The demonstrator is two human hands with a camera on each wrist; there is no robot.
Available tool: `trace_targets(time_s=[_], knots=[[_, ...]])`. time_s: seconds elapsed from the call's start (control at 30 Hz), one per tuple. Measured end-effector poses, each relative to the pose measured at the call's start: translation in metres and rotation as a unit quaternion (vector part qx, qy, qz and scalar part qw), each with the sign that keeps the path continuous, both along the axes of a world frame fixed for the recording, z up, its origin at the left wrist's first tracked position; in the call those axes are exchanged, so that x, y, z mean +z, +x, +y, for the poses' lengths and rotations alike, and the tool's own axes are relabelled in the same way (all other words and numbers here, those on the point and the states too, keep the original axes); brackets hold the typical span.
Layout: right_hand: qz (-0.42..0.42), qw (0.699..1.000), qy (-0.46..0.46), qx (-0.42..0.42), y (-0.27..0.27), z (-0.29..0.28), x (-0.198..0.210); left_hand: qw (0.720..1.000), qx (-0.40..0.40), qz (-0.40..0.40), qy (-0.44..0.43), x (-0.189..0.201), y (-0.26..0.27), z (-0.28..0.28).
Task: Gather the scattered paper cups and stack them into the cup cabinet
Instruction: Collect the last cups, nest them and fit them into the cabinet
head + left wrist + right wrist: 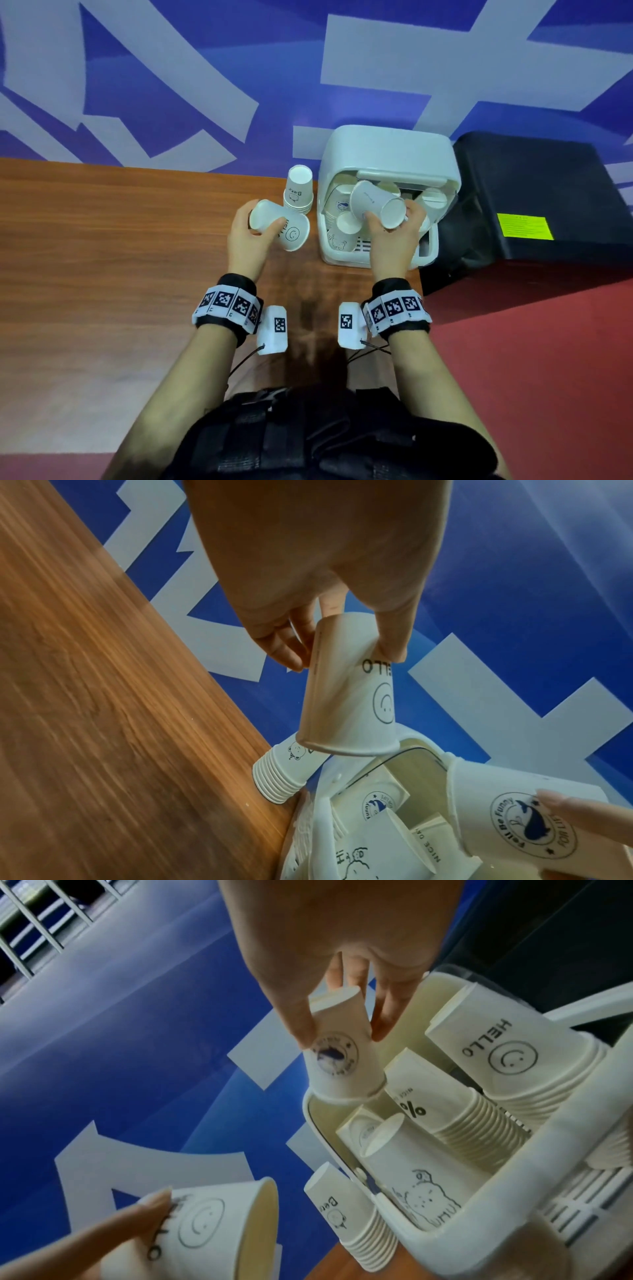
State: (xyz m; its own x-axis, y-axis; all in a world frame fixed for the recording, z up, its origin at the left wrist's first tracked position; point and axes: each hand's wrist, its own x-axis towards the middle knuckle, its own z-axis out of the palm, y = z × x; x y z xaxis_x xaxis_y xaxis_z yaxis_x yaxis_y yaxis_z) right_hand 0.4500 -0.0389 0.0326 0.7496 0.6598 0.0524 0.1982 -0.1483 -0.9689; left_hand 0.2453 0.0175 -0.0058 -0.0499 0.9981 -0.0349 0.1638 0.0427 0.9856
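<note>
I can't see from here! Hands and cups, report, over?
Left hand grips smiley cup. Right hand grips whale cup over cabinet. Bear stack outside. Nothing blocking.

We cannot read the small print on the yellow label [525, 226] of the black case [534, 195], and the case runs off the right edge of the head view. In the cup cabinet [388, 150], the right hand [394, 236] and the whale cup [376, 208] it holds cover much of the stacks, so we cannot count them there. In the left wrist view, the thumb [394, 631] covers the first letters printed on the smiley cup [346, 696]. The right wrist view blurs the whale cup's emblem [334, 1054] and crops the cabinet at its right and lower edges. Only the first letters show on the bear cup stack [346, 1213].
</note>
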Motion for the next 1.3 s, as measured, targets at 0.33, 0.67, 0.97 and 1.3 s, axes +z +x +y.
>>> trace_targets(time_s=[0.33,0.67,0.97,1.3], knots=[[-0.103,0.993,-0.027,0.059,0.013,0.0,-0.031,1.0,-0.011,0.004,-0.017,-0.012,0.004,0.016],[-0.197,0.976,-0.03,0.09,0.007,0.013,-0.041,0.999,-0.032,0.004,-0.025,-0.017,0.013,0.019],[-0.117,0.992,-0.028,0.04,-0.002,0.038,-0.055,0.999,-0.028,0.009,-0.031,-0.025,0.005,0.014],[0.093,0.994,0.035,0.041,-0.002,0.053,-0.064,0.998,-0.02,0.023,-0.061,-0.036,0.005,0.02]])
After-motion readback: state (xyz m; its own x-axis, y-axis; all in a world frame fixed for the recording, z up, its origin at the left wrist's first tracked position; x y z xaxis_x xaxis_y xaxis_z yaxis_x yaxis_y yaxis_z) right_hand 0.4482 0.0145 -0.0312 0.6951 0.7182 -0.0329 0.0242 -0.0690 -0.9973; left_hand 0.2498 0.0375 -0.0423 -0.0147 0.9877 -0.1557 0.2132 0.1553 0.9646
